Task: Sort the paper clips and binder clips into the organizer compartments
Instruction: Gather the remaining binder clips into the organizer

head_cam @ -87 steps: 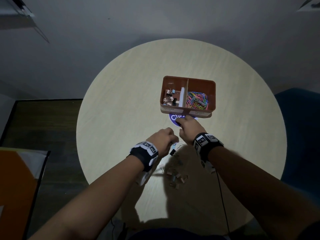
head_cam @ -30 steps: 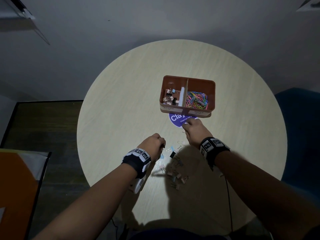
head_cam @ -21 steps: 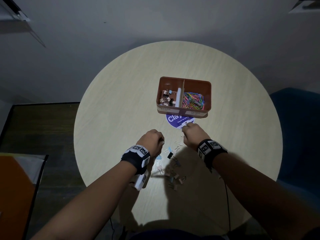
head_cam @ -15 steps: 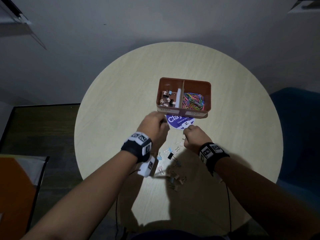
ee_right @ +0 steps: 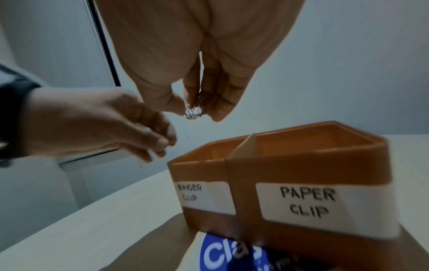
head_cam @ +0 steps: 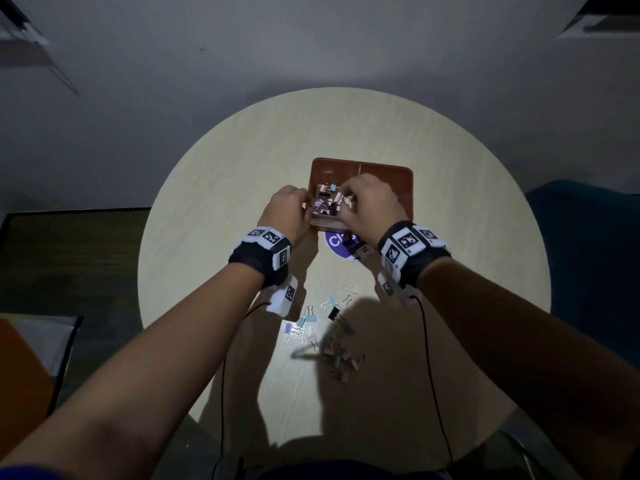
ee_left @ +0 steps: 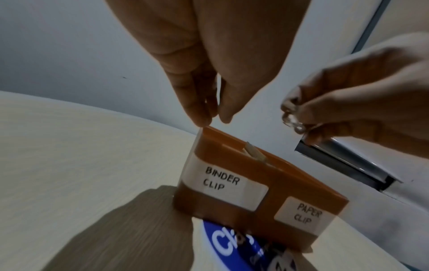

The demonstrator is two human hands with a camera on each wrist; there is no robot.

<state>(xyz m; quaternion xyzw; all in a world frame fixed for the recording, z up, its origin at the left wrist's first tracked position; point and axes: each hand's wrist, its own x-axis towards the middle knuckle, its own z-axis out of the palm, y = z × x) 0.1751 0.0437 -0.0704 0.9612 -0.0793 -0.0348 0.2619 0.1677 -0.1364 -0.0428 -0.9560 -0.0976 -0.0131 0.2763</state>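
Hovering over the brown organizer [head_cam: 403, 174], both hands are seen from the head view above the binder-clip side, while loose binder clips [head_cam: 341, 355] lie on the surface [head_cam: 207, 202] nearer the person. In the left wrist view, the left hand [ee_left: 209, 73] is narrowed, fingertips together at the rim, nothing visibly held. In the right wrist view, a small metallic clip [ee_right: 194, 111] is pinched by the right hand [ee_right: 197, 64]; released carelessly, it could be dropped past the divider [ee_right: 243, 146] into the paper-clip compartment.
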